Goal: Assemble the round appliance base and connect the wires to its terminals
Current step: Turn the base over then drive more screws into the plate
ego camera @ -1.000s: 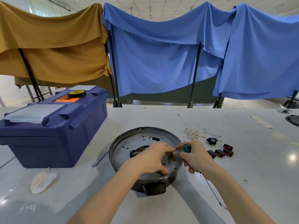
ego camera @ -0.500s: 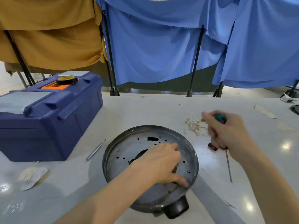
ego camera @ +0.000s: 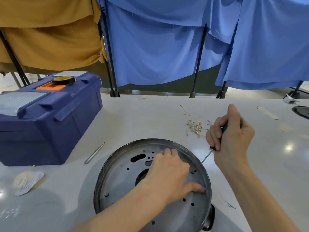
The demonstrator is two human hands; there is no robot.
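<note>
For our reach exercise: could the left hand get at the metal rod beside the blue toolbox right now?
Probably yes. The left hand rests on the round base holding nothing, and the rod lies uncovered on the table left of it, clear of the toolbox.

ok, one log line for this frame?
step: screw driving | left hand: rests on round grey metal appliance base | right hand: grips teal-handled screwdriver, tip at hole near right rim
</note>
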